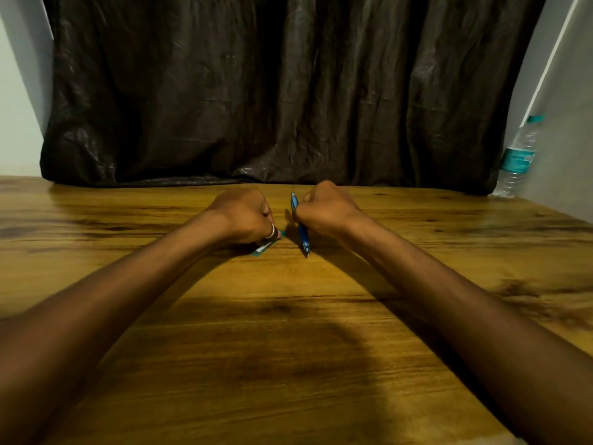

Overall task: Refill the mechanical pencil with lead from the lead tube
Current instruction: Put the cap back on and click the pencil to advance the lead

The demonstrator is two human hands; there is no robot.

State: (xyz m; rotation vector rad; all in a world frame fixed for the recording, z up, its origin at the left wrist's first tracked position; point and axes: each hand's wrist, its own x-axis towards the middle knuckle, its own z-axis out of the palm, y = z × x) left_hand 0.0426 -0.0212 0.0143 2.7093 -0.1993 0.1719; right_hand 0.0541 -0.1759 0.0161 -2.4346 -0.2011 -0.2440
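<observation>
My right hand (327, 210) is closed in a fist around a blue mechanical pencil (303, 237), held nearly upright with its tip down close to the wooden table (288, 332). The pencil's top end sticks out above the fist. My left hand (244, 216), with a ring on one finger, is closed on a small teal and white lead tube (266, 247) that lies low against the table and pokes out from under the fingers. The two hands are a short gap apart. Most of the tube is hidden by my fingers.
A dark wrinkled curtain (288, 91) hangs along the table's far edge. A clear plastic water bottle (518, 159) with a teal cap and label stands at the far right corner by the wall.
</observation>
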